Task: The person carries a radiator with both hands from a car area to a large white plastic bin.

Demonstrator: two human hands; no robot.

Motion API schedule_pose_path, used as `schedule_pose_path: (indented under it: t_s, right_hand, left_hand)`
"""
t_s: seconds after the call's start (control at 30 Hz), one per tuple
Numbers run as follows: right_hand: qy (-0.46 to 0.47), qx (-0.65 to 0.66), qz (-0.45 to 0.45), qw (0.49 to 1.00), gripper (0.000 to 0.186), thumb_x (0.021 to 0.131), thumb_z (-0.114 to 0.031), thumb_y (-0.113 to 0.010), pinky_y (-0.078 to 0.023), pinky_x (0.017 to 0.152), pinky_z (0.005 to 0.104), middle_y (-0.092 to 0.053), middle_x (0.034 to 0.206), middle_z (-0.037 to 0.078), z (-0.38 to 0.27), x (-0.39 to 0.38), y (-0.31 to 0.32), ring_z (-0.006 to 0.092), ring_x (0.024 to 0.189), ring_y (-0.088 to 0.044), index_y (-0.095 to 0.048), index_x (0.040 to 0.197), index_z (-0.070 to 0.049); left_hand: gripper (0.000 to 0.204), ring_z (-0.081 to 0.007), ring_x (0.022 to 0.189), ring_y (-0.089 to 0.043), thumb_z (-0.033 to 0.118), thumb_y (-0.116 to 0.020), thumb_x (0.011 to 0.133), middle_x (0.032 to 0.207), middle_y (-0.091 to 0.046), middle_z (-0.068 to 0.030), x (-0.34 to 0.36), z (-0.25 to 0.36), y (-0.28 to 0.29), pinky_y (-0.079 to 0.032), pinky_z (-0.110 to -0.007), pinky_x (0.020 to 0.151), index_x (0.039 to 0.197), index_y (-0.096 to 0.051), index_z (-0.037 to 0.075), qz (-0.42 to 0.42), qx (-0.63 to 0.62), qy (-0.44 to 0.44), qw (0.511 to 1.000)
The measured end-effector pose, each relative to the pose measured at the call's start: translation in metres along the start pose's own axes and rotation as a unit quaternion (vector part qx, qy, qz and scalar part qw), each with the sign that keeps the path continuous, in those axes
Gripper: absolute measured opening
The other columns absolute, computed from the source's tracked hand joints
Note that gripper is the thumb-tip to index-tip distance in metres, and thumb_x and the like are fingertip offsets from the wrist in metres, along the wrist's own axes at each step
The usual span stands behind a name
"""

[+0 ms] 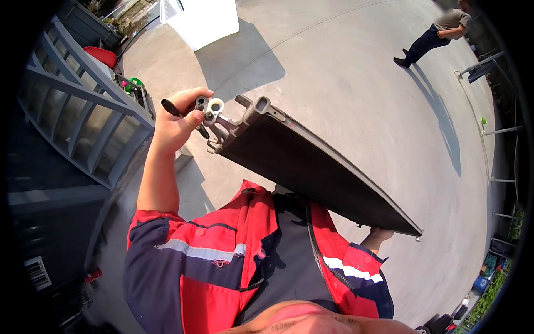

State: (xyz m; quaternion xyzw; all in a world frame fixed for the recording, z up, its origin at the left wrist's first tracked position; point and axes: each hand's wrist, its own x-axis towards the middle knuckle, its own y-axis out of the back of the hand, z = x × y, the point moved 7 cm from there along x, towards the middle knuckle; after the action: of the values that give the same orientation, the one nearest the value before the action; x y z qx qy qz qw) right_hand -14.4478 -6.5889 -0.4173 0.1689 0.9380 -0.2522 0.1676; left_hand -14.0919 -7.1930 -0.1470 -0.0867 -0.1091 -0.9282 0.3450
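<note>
A long, flat car condenser [311, 161] with a dark finned core and grey metal edges slants across in front of my chest. My left hand [181, 114] is closed at its upper left end, with thumb and fingers at the round metal pipe fitting [201, 104]. A black pen-like stick [172, 108] is also in that hand, passing behind the thumb. Beside my fingertips a pale ring-shaped fitting [216, 106] juts from the condenser. My right hand [382, 234] holds the lower right end from beneath; most of its fingers are hidden behind the condenser.
Grey concrete floor [345, 72] spreads around me. A white box-like object [203, 22] stands ahead on the left. Grey metal stairs or railings [83, 106] rise at the left. Another person [439, 33] stands far right, casting a long shadow. Metal racks [503, 131] line the right edge.
</note>
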Motion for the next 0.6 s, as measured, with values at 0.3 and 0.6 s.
schedule_pose_path:
  t_s: [0.3, 0.6]
  right_hand:
    - [-0.035, -0.043, -0.076, 0.996, 0.05, 0.097, -0.04, -0.035, -0.047, 0.097, 0.0531, -0.054, 0.125, 0.018, 0.046, 0.138, -0.283, 0.0359, 0.112, -0.054, -0.05, 0.124, -0.002]
    - [-0.072, -0.09, -0.142, 0.983, 0.052, 0.095, -0.042, -0.037, -0.044, 0.099, 0.051, -0.052, 0.127, 0.016, 0.159, 0.208, -0.479, 0.0343, 0.115, -0.052, -0.047, 0.128, -0.003]
  left_hand:
    - [0.066, -0.0108, 0.09, -0.056, 0.049, -0.073, 0.079, 0.098, -0.062, -0.0045, 0.13, -0.005, 0.057, -0.045, -0.024, 0.077, 0.114, -0.06, -0.005, 0.161, 0.03, -0.039, 0.986]
    - [0.064, -0.0083, 0.084, -0.054, 0.047, -0.071, 0.081, 0.094, -0.06, -0.0011, 0.227, -0.095, 0.11, -0.043, -0.021, 0.072, 0.117, -0.059, -0.004, 0.235, 0.06, 0.014, 0.97]
